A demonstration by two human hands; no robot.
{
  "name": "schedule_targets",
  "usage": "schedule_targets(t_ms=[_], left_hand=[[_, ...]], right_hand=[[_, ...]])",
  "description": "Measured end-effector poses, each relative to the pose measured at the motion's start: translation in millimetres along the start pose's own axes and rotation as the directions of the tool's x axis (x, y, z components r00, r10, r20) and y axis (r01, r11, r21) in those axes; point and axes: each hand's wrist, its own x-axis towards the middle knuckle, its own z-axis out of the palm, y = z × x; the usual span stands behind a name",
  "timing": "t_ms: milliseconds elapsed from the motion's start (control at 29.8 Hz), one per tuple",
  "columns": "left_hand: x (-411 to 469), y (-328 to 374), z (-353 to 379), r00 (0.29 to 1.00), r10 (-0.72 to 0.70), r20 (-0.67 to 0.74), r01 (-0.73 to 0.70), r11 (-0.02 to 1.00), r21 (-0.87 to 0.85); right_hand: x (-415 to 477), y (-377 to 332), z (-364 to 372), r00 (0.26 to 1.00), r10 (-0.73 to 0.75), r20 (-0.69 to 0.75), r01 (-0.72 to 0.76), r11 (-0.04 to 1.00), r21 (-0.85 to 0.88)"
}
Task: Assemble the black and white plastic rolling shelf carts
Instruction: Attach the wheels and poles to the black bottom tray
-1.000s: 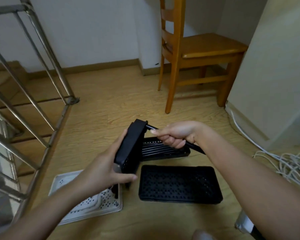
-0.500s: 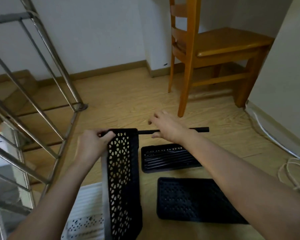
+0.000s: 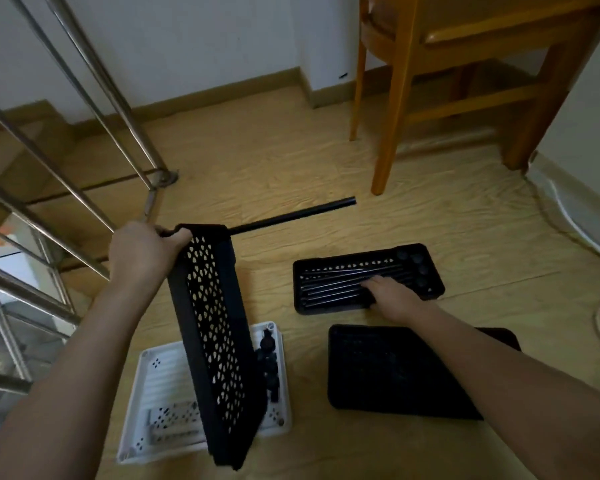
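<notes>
The left hand (image 3: 146,254) grips only 1 top corner of the on-end black shelf tray (image 3: 215,327) below it, while the right hand (image 3: 392,296) rests on the loose rods (image 3: 333,282) beneath it, grasp indeterminate, so the tray may tip and shed the fitted rod (image 3: 291,216) projecting beyond the left hand.

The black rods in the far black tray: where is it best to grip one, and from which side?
Probably from above: the tray rim blocks a sideways approach. The rods lie flat, side by side, along its length, so pinch a single rod near the end under the right hand and tip it up.
</notes>
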Motion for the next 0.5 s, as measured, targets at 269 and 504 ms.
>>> schedule_targets(t_ms=[269,504], left_hand=[[-5,-6,3,0.994,0.099,-0.035,-0.1,0.995,-0.018],[-15,-13,17,0.999,0.02,0.035,-0.014,0.984,-0.179]], right_hand=[[27,-12,43,0.973,0.076,0.22,-0.097,0.991,0.089],[15,22,65,0.976,0.209,0.065,-0.21,0.977,0.021]])
